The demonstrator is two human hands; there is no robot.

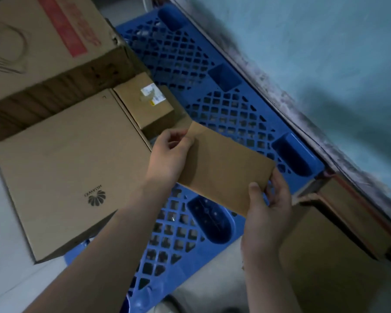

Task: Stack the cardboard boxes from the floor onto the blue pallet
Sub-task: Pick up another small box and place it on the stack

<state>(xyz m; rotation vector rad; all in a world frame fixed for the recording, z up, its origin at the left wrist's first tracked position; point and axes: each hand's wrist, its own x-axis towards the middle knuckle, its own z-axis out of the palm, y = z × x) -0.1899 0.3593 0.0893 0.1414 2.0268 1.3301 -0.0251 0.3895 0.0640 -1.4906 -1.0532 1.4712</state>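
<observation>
A flat brown cardboard box (221, 168) hangs tilted above the blue pallet (215, 91). My left hand (169, 157) grips its far left corner, and my right hand (269, 199) grips its near right corner. On the pallet's left side lies a wide flat box with a printed logo (63, 168). Behind it sits a small box with a label (145, 102). A large box with a red stripe (43, 48) stands at the back left.
A pale teal wall with a dirty baseboard (303, 109) runs along the pallet's right side. Another cardboard box (325, 256) lies on the floor at the lower right, next to a folded cardboard piece (348, 208). Light floor (2, 256) shows at left.
</observation>
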